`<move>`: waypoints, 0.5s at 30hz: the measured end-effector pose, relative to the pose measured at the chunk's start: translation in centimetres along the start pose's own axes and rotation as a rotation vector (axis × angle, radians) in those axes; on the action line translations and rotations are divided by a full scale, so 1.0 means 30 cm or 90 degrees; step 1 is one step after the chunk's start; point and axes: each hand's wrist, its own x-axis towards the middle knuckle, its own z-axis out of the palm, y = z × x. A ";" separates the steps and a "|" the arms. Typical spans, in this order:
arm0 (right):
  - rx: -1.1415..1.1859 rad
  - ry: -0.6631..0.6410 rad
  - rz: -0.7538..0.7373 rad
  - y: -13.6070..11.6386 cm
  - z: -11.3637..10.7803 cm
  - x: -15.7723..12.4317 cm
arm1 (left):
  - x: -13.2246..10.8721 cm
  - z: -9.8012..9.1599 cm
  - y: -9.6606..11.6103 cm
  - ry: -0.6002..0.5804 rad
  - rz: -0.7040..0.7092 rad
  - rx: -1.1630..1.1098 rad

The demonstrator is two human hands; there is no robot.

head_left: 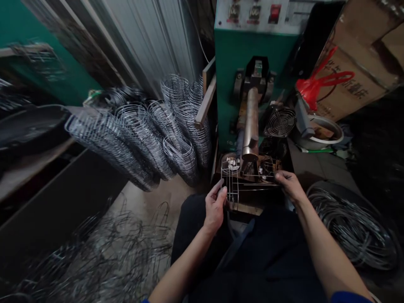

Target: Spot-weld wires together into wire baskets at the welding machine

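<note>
A wire frame [232, 191] of thin metal rods is held in front of the green welding machine [227, 84], below its thick metal cylinder arm [251, 122]. My left hand [215, 206] is closed on the frame's left side, thumb and fingers pinching the rods. My right hand [288, 185] pinches the right end of thin wires [257, 185] that run across to the frame. Whether these wires are joined to the frame I cannot tell. Beneath them is a dark box [249, 208] with small parts inside.
Stacks of bent wire loops [135, 130] stand at the left. Loose wire pieces [116, 252] cover the floor at lower left. A coil of wires [353, 227] lies in a dark basin at right. Behind are a metal bowl [337, 134], a red bag [311, 90] and a cardboard box [362, 71].
</note>
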 end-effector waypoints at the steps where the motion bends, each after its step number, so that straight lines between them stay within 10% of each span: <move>1: 0.005 0.001 -0.004 0.009 0.002 0.003 | 0.001 0.003 -0.001 0.003 -0.002 0.003; 15: 0.002 -0.011 -0.026 0.064 -0.010 0.064 | 0.007 0.032 -0.006 0.005 0.001 0.013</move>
